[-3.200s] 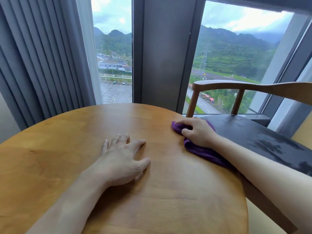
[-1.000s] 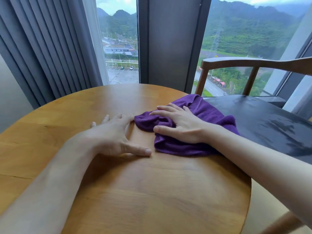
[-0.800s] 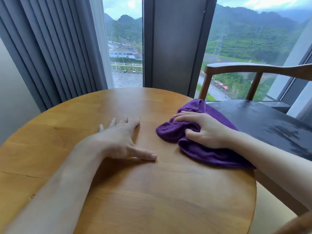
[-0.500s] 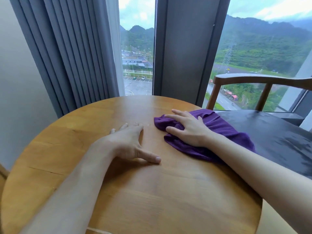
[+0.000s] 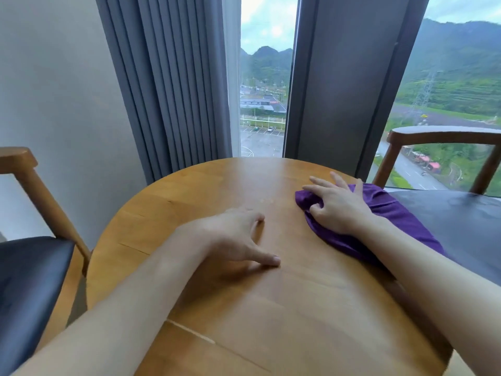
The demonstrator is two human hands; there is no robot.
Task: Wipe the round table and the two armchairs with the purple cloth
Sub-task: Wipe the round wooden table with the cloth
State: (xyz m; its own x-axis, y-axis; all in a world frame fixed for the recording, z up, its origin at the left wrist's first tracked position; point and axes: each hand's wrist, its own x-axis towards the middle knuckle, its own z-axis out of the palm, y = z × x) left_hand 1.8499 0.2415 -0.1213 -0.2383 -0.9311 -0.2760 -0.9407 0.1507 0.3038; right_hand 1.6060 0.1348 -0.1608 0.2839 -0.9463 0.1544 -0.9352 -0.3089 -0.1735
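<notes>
So we're in the table-wiping step here, I'd say. The table (image 5: 271, 308) is one round wooden top. Two chairs flank it: left chair (image 5: 29, 280) and right chair (image 5: 455, 221), both with dark seats and wooden frames. One cloth (image 5: 393, 221), purple, lies on the table's right side, spilling over the edge toward the right chair's seat.

Right hand (image 5: 339, 210) presses flat on the cloth, fingers mostly spread out, thumb curled a bit into the fabric, so it's pushing more than grabbing. Left hand (image 5: 235, 234) is spread flat on the bare wood near the middle, holding nothing, just bracing.

Next move, my guess: sweep the cloth leftward across the unwiped middle and far-left part, which means the left hand has to lift out of the way. Chairs probably come after.
</notes>
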